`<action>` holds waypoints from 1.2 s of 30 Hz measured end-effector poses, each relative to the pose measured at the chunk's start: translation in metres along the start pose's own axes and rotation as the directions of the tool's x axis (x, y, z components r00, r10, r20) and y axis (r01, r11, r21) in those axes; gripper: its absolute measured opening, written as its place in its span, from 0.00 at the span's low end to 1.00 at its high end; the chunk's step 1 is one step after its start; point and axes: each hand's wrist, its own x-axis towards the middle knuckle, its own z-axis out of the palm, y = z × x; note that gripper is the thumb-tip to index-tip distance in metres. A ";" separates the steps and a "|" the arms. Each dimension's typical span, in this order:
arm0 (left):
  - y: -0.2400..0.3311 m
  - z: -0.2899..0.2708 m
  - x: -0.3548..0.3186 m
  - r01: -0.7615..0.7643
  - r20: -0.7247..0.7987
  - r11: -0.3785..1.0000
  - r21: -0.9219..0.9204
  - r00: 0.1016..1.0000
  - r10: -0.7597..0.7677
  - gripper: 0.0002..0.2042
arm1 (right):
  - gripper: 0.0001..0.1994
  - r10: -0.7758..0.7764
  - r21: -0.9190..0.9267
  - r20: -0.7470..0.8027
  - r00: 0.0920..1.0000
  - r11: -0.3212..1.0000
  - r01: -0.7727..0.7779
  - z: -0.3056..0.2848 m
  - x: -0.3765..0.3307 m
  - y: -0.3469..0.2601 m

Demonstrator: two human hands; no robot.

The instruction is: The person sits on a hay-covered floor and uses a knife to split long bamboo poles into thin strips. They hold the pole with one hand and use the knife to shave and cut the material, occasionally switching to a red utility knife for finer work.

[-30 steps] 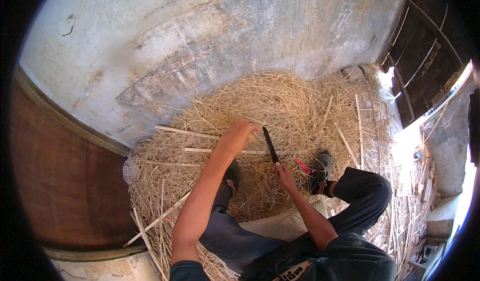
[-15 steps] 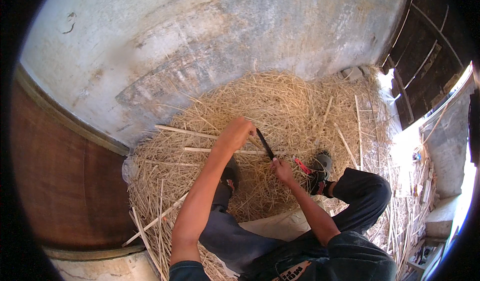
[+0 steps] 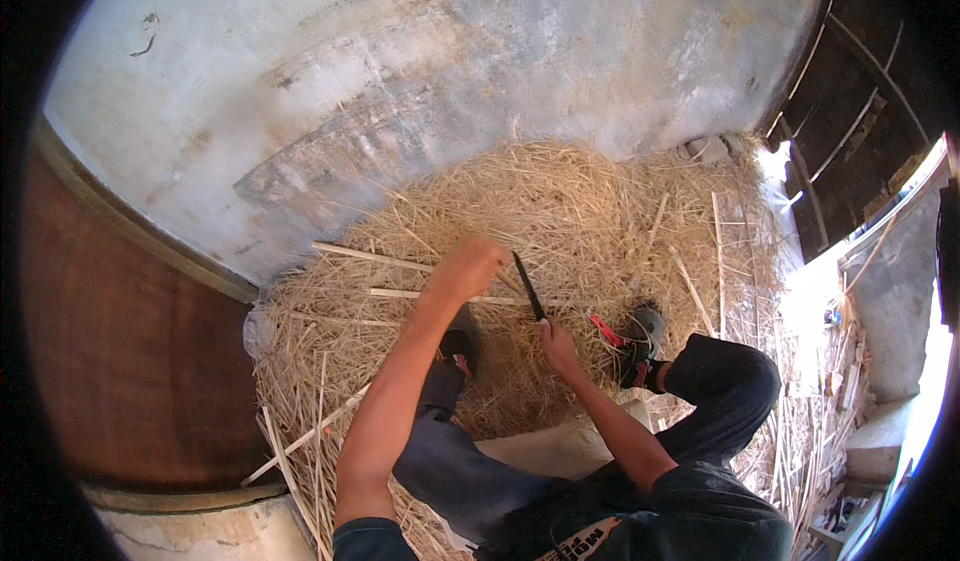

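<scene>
My left hand (image 3: 480,261) is closed around one end of a thin pale strip (image 3: 511,282), which looks like split bamboo or wood. In my right hand (image 3: 560,346) is a knife, its dark narrow blade (image 3: 528,285) pointing up and away from me. The blade lies close beside the strip; whether they touch I cannot tell. Both hands are above a heap of straw-like shavings (image 3: 560,191), between my spread legs. My left fingers hide the strip's held end.
Long pale strips (image 3: 375,255) lie across the shavings left of my hands. A red-handled item (image 3: 604,330) lies by my right shoe (image 3: 642,341). A stained wall (image 3: 420,81) stands beyond, a brown panel (image 3: 140,351) at left. Dark boards (image 3: 850,91) hang at the upper right.
My right hand has drawn slightly back toward me with the knife. My left hand stays nearly in place, holding the strip.
</scene>
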 end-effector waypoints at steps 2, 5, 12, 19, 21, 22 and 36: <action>0.001 -0.005 0.003 0.022 -0.017 0.995 -0.100 1.000 -0.024 0.11 | 0.25 -0.042 -0.068 -0.013 0.999 0.997 0.042 -0.014 0.008 -0.003; -0.005 -0.002 0.001 0.029 -0.001 0.997 -0.065 1.000 -0.029 0.12 | 0.24 0.020 -0.026 -0.023 1.000 0.999 -0.021 -0.026 0.007 -0.036; 0.004 -0.009 0.001 0.023 -0.010 0.998 -0.050 1.000 -0.024 0.05 | 0.29 0.052 0.388 -0.311 0.949 0.918 0.077 -0.043 -0.013 -0.105; -0.002 -0.012 0.006 0.026 0.009 0.997 -0.074 1.000 -0.025 0.07 | 0.31 0.316 -0.188 0.182 0.931 0.941 -0.282 0.004 -0.034 0.041; -0.004 -0.012 0.003 0.047 0.026 0.997 -0.058 0.999 -0.046 0.06 | 0.29 0.199 0.019 0.086 0.976 0.979 -0.202 -0.004 -0.045 0.036; -0.008 -0.009 0.000 0.038 -0.004 0.998 -0.047 0.999 -0.038 0.06 | 0.28 0.145 0.121 0.029 0.989 0.982 -0.147 -0.006 -0.047 0.033; -0.006 -0.008 0.016 0.061 -0.052 0.990 -0.131 0.996 -0.068 0.07 | 0.24 0.182 0.185 0.051 0.982 0.965 -0.188 0.000 -0.003 0.018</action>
